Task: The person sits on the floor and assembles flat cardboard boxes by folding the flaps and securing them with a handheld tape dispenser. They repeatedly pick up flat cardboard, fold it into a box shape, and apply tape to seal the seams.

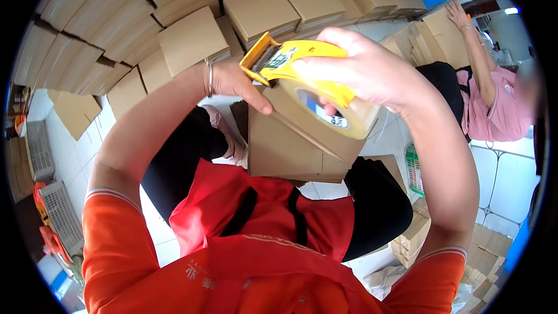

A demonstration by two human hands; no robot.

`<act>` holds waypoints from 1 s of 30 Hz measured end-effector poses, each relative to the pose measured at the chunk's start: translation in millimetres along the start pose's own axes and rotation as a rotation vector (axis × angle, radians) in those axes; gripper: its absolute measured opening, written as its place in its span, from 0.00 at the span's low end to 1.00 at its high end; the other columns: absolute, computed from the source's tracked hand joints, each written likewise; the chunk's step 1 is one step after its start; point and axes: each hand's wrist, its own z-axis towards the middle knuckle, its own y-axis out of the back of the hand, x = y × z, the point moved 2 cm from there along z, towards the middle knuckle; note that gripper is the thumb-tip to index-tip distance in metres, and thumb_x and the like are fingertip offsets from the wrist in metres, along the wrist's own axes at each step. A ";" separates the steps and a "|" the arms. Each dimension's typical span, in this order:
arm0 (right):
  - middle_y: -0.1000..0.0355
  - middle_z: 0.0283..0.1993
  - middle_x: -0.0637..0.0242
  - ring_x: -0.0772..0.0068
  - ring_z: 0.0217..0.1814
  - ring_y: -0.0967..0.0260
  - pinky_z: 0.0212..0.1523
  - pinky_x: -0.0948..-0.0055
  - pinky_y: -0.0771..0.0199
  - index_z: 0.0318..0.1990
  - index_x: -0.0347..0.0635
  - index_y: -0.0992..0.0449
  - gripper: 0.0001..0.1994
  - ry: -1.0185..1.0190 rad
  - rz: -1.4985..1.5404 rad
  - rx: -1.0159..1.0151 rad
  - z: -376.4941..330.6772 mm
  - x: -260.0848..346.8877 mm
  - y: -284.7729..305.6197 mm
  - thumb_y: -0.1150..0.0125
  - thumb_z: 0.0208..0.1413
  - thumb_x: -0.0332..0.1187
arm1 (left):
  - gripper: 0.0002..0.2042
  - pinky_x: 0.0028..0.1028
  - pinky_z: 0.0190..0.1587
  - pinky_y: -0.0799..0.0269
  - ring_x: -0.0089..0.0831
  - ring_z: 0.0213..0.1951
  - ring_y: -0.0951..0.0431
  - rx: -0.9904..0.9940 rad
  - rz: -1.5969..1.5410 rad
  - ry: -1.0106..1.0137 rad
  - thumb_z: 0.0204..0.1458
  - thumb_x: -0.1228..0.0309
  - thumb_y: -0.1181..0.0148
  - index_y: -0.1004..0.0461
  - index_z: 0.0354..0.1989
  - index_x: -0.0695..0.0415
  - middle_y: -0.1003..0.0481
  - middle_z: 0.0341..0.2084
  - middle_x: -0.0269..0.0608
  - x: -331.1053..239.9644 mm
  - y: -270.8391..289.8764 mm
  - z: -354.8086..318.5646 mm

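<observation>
Your right hand [372, 68] is wrapped round the yellow tape dispenser [318, 50], over the carton [285, 151]; your left hand [234, 83] sits beside its front end, fingers partly hidden, grip unclear. A slip of the dispenser could nick those left fingers.

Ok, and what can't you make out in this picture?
All in the head view:
Left hand: some fingers hidden, apparently behind the dispenser.
Right hand: some fingers hidden behind the dispenser and tape roll.
Box: partly hidden behind the roll.
Green crate: partly hidden, apparently by the right forearm.
Co-worker's head: blurred.
</observation>
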 end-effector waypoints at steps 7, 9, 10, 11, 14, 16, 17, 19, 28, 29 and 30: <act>0.28 0.31 0.63 0.74 0.24 0.27 0.24 0.76 0.28 0.48 0.32 0.36 0.20 0.012 0.091 0.085 -23.9 -16.7 7.3 0.38 0.59 0.38 | 0.48 0.30 0.65 0.44 0.31 0.60 0.36 -0.023 -0.147 -0.249 0.31 0.71 0.21 0.41 0.66 0.55 0.33 0.58 0.37 -6.6 -13.0 10.8; 0.28 0.35 0.63 0.75 0.26 0.27 0.24 0.77 0.26 0.51 0.34 0.36 0.22 0.031 0.047 0.071 -51.1 -34.0 22.3 0.36 0.57 0.38 | 0.60 0.33 0.70 0.55 0.31 0.67 0.46 0.019 -0.213 -0.307 0.26 0.72 0.22 0.56 0.71 0.52 0.43 0.65 0.35 -7.4 -11.1 15.4; 0.28 0.36 0.62 0.75 0.26 0.27 0.24 0.77 0.25 0.52 0.35 0.36 0.23 0.046 0.024 0.073 -67.4 -46.6 32.4 0.35 0.56 0.38 | 0.60 0.34 0.71 0.59 0.33 0.69 0.49 -0.044 -0.139 -0.303 0.24 0.69 0.22 0.54 0.71 0.54 0.44 0.65 0.36 2.1 -4.7 17.3; 0.28 0.39 0.62 0.76 0.28 0.26 0.24 0.77 0.23 0.53 0.37 0.37 0.25 0.056 0.084 0.053 -88.0 -64.7 41.1 0.33 0.53 0.38 | 0.60 0.35 0.72 0.60 0.34 0.70 0.51 -0.044 -0.121 -0.299 0.22 0.68 0.22 0.54 0.70 0.54 0.45 0.66 0.37 -0.4 -4.9 18.2; 0.26 0.40 0.64 0.77 0.31 0.26 0.32 0.77 0.25 0.51 0.39 0.32 0.23 -0.021 0.322 -0.092 -148.9 -129.5 54.6 0.28 0.48 0.31 | 0.63 0.33 0.71 0.59 0.34 0.69 0.50 -0.042 -0.093 -0.289 0.20 0.63 0.19 0.55 0.70 0.53 0.44 0.64 0.37 -7.4 -6.2 18.9; 0.26 0.42 0.64 0.79 0.39 0.27 0.39 0.79 0.25 0.53 0.39 0.32 0.27 -0.060 0.254 -0.175 -166.0 -175.2 52.1 0.26 0.44 0.29 | 0.64 0.33 0.70 0.58 0.33 0.68 0.48 -0.036 -0.019 -0.252 0.19 0.60 0.17 0.56 0.70 0.53 0.44 0.63 0.38 -15.7 -7.9 17.8; 0.26 0.45 0.65 0.80 0.44 0.28 0.44 0.79 0.26 0.56 0.40 0.32 0.30 -0.060 0.309 -0.173 -167.5 -201.3 50.2 0.26 0.43 0.27 | 0.64 0.33 0.71 0.59 0.34 0.69 0.49 -0.047 0.052 -0.214 0.19 0.59 0.17 0.56 0.70 0.54 0.44 0.63 0.38 -24.3 -8.2 12.7; 0.27 0.47 0.65 0.79 0.44 0.27 0.45 0.79 0.25 0.57 0.38 0.33 0.32 0.002 0.368 -0.179 -160.0 -230.4 42.3 0.26 0.42 0.29 | 0.65 0.37 0.72 0.60 0.39 0.72 0.52 -0.072 0.214 -0.127 0.20 0.55 0.18 0.56 0.70 0.56 0.46 0.66 0.46 -40.8 -10.4 7.1; 0.27 0.49 0.64 0.77 0.49 0.28 0.51 0.77 0.28 0.58 0.36 0.34 0.35 0.119 0.544 -0.199 -137.6 -269.8 21.9 0.26 0.39 0.29 | 0.60 0.49 0.73 0.67 0.40 0.74 0.56 0.195 1.277 -0.791 0.34 0.41 0.29 0.57 0.73 0.54 0.55 0.73 0.44 -110.4 -126.9 69.9; 0.27 0.49 0.64 0.76 0.50 0.28 0.52 0.77 0.28 0.58 0.35 0.35 0.36 0.101 0.557 -0.192 -139.8 -273.4 22.5 0.25 0.39 0.30 | 0.58 0.49 0.73 0.67 0.39 0.74 0.56 0.272 1.208 -0.837 0.36 0.42 0.30 0.56 0.73 0.53 0.55 0.73 0.44 -109.5 -128.6 78.3; 0.27 0.50 0.64 0.76 0.50 0.28 0.52 0.76 0.29 0.59 0.35 0.35 0.37 0.083 0.571 -0.185 -144.1 -277.4 22.0 0.25 0.38 0.31 | 0.57 0.49 0.73 0.67 0.39 0.74 0.56 0.273 1.233 -0.828 0.38 0.42 0.31 0.56 0.73 0.53 0.55 0.73 0.42 -107.0 -126.8 80.8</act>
